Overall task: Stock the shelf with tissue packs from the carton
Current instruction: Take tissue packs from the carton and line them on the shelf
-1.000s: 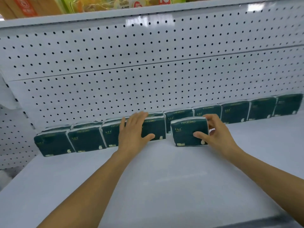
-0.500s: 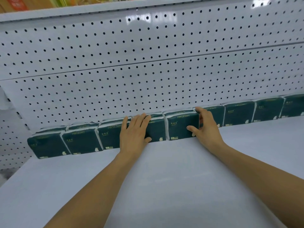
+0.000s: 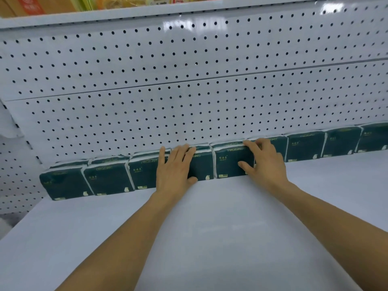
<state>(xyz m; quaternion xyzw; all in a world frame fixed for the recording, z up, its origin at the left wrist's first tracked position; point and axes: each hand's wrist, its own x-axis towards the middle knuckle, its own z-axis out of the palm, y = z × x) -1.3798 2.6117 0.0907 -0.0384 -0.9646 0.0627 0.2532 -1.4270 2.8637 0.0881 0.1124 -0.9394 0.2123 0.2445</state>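
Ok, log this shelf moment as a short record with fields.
shelf: white shelf board, pegboard back panel
stock: dark green tissue packs in one row along the back panel
left hand: flat against the pack fronts
right hand: grips one pack, thumb on its front, fingers over its top
carton: not in view

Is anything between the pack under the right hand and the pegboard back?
Nothing visible. The tissue pack under the right hand sits in the row against the pegboard back panel, flush with its neighbours.
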